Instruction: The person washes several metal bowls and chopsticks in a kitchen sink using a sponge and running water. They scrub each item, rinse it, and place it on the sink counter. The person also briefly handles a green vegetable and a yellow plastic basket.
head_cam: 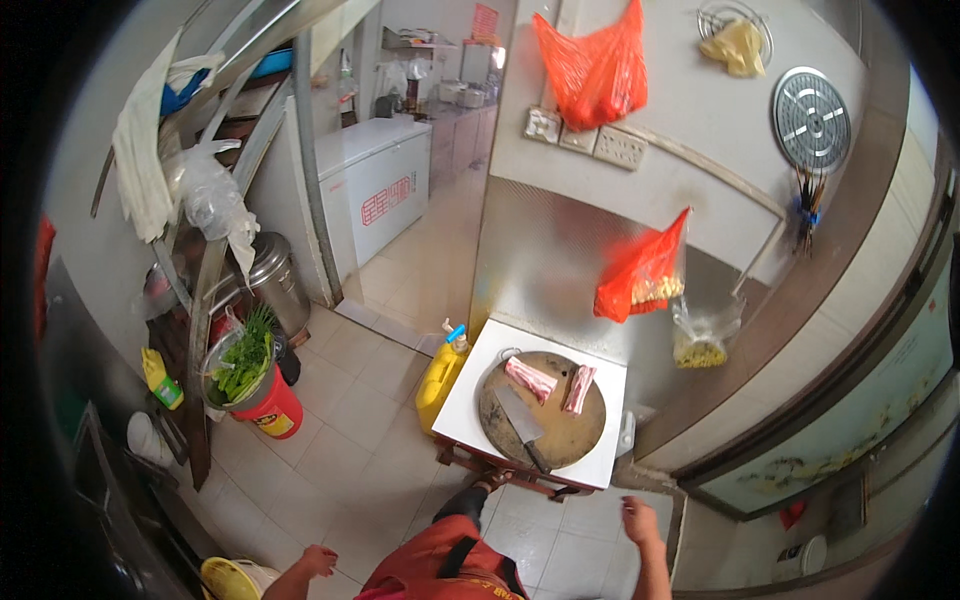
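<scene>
A round wooden chopping board [577,435] rests on a small white-topped table [459,409] in front of me. Two pieces of raw meat lie on it, a wider one [531,379] on the left and a narrower one [580,390] on the right. Below the wider piece lies a cleaver [517,416], its dark handle over the board's near edge. My left hand [320,560] hangs low, away from the table, touching nothing; whether its fingers are apart is unclear. Near the table's right corner, my right hand [637,517] is in the air, its fingers curled, with nothing visible in it.
A yellow jug [439,386] with a blue tap stands left of the table. Further left are a red bucket [289,412] with a basin of greens [247,360], and a metal rack. Plastic bags [645,262] hang on the wall behind the table. A white chest freezer [386,187] stands beyond the doorway.
</scene>
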Tool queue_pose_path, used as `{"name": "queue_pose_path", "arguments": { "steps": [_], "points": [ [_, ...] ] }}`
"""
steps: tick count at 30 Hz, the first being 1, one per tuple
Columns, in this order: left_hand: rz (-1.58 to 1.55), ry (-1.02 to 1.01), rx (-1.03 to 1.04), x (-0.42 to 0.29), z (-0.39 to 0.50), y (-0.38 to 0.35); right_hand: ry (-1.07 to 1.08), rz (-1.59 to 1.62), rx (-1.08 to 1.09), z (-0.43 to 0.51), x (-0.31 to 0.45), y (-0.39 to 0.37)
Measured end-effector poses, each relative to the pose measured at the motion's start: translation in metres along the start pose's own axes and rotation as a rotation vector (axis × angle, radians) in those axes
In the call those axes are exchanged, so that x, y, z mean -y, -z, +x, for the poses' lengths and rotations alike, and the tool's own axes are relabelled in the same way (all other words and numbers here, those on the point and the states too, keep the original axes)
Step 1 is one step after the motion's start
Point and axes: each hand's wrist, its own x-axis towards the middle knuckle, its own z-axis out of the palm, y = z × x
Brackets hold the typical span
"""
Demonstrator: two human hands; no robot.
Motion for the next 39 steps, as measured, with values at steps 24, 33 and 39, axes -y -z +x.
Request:
{"name": "queue_pose_path", "arguments": {
  "steps": [24, 33, 39],
  "points": [
    [0.094, -0.199, -0.390, 0.225, -0.068, 0.101, 0.578, -0.271, 0.606, 0.093, 0.338, -0.174],
    [-0.032, -0.294, -1.205, 0.250, -0.196, 0.184, 1.037, -0.176, 1.138, -0.055, 0.617, -0.374],
    [-0.943, -0.053, -1.588, 0.275, -0.247, 0.218, 1.056, -0.318, 1.290, -0.064, 0.667, -0.437]
  ]
}}
